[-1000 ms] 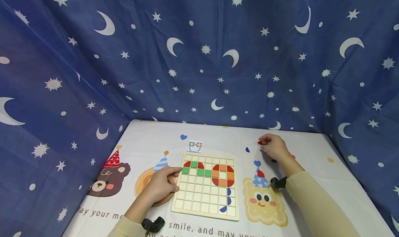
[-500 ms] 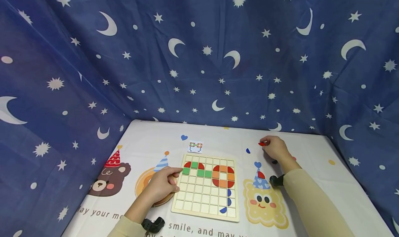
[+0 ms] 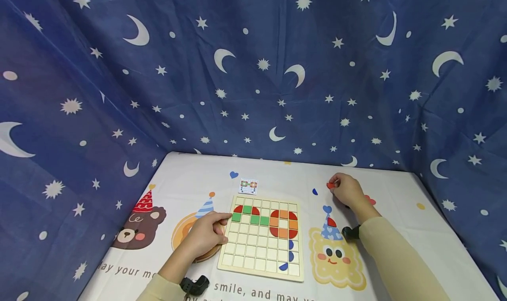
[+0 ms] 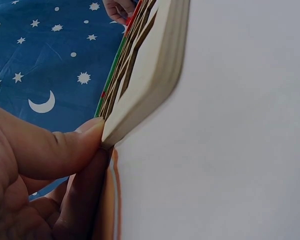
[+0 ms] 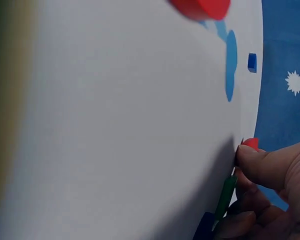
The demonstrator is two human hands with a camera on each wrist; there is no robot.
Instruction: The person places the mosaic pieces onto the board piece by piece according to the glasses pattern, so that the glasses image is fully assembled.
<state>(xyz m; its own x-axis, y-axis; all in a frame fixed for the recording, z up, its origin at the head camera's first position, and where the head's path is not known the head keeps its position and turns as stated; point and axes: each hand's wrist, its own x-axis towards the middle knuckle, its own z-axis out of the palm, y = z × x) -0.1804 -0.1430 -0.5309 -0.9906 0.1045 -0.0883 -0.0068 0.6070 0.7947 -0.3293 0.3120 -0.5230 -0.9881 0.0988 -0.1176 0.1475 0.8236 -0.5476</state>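
Note:
A pale wooden grid board (image 3: 253, 250) lies on the table, with red, green, orange and blue pieces set in some squares. My left hand (image 3: 207, 235) holds its left edge, thumb and index finger at the rim; in the left wrist view the thumb (image 4: 65, 150) meets the board's corner (image 4: 135, 110). Off to the board's upper right, my right hand (image 3: 348, 190) pinches a small red puzzle piece (image 3: 330, 185) between thumb and fingertips. The right wrist view shows this red piece (image 5: 251, 144) partly hidden by the thumb. A green piece (image 5: 225, 197) and a dark blue piece (image 5: 205, 225) lie under that hand.
A small pattern card (image 3: 248, 186) lies behind the board. One blue piece (image 3: 314, 191) sits left of my right hand, and a loose red piece (image 3: 331, 222) lies on the printed party hat. A blue starry curtain (image 3: 253, 94) encloses the white printed tablecloth (image 3: 190, 169).
My right hand has shifted slightly toward me, and the red piece has turned between its fingertips. The left hand and the board stay as they were.

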